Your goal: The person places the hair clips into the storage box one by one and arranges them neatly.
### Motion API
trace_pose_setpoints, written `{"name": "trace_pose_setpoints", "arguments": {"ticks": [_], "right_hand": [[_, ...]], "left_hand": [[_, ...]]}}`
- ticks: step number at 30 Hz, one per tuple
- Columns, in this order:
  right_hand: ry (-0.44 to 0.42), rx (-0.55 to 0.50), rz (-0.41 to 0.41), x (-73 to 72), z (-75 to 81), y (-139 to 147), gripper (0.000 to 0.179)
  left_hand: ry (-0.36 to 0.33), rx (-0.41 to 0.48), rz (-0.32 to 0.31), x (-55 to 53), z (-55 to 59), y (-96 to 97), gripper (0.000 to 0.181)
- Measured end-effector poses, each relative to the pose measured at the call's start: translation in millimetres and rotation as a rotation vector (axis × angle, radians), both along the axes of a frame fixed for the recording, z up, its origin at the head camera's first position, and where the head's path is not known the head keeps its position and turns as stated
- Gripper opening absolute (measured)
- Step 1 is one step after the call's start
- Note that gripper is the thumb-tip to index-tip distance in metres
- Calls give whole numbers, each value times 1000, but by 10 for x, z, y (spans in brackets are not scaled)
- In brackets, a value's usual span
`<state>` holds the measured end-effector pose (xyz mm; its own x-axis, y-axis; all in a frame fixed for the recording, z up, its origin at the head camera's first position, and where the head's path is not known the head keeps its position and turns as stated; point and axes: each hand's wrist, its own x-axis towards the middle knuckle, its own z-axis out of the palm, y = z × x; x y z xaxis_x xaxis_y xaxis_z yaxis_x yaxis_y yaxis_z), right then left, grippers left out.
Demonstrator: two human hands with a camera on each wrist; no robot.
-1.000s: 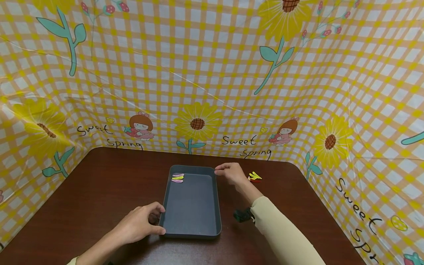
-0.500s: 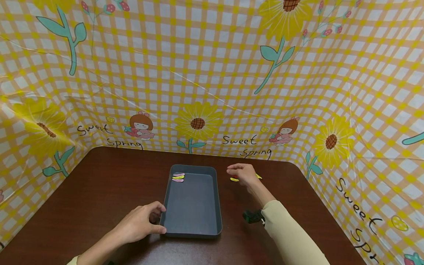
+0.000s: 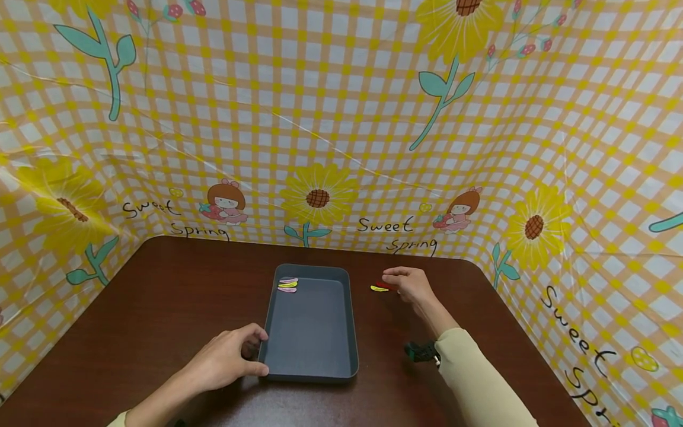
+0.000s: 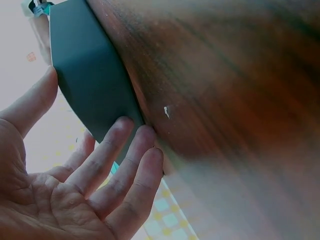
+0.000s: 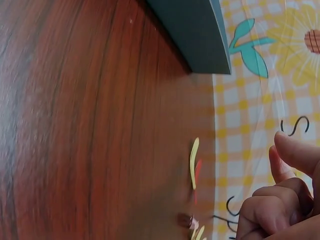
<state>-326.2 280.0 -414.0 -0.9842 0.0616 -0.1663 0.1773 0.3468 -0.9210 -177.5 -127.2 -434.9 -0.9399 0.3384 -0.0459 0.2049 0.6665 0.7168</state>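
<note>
- A cloth [image 3: 320, 118] checked in yellow, peach and white, printed with sunflowers, "Sweet Spring" lettering and small cartoon figures, rises behind and at both sides.
- Below it lies a dark reddish-brown table [image 3: 176, 296] with a visible grain.
- A shallow dark grey tray [image 3: 312, 332] stands near the table's middle, its long sides running away from the person.
- The left hand [image 3: 229, 359] touches the tray's left side near the close corner, thumb on the rim and fingers apart, loosely extended against the outer wall.
- The right hand [image 3: 413, 284] is right of the tray, thumb and forefinger tips close together, the others curled; I cannot tell whether anything is pinched.
- Three slim clips lie side by side in the tray's far left corner: a lilac clip [image 3: 289, 281], a yellow clip [image 3: 288, 285] and a pink clip [image 3: 287, 290].
- On the table right of the tray, another yellow clip [image 5: 194, 162] lies just beside a red clip [image 5: 198, 172], near the right hand.
</note>
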Motion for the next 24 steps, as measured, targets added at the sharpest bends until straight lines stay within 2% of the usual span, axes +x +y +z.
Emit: {"name": "trace_pose_setpoints", "arguments": {"ticks": [8, 16, 24], "right_hand": [[2, -10, -31, -5, -59, 165, 42], [-7, 11, -60, -21, -113, 330, 43], [-12, -21, -106, -47, -197, 495, 43]], "left_hand": [[22, -2, -2, -1, 13, 14, 53], [14, 2, -5, -9, 14, 17, 53], [16, -1, -4, -9, 17, 17, 53]]}}
